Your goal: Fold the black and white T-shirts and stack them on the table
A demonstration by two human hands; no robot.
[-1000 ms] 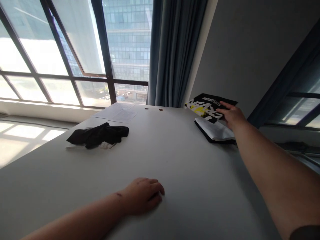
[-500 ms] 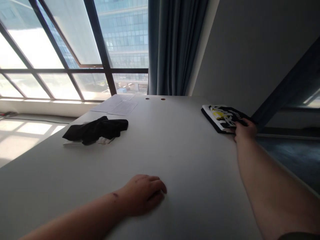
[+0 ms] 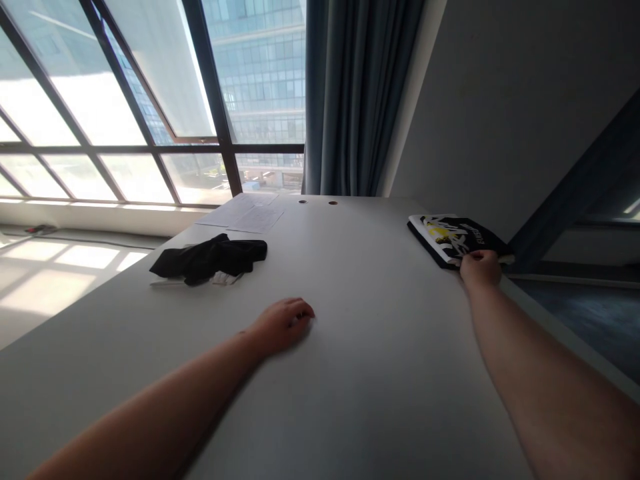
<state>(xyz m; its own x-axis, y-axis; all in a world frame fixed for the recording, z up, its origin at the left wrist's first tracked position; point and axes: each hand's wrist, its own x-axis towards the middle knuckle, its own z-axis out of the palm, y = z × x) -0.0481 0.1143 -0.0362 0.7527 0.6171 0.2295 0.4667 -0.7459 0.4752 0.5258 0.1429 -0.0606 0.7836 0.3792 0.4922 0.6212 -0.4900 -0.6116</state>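
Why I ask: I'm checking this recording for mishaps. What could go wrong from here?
The folded black cloth with white-and-yellow print lies close to the right edge of the flat white table, so a nudge from the right hand might push it off. That hand is at the cloth's near side; pulling away could drag the cloth askew, perhaps with the folded white layer beneath.

Single head-worn cam, looking forward and down over the white table (image 3: 375, 340) from its near side. It's pretty close: the table runs right off the bottom of the frame, and the left hand (image 3: 283, 325) and right hand (image 3: 481, 271) both land in shot. Wide view too, catching the dark-framed window (image 3: 173, 80) and blue curtain (image 3: 353, 100) beyond the table.
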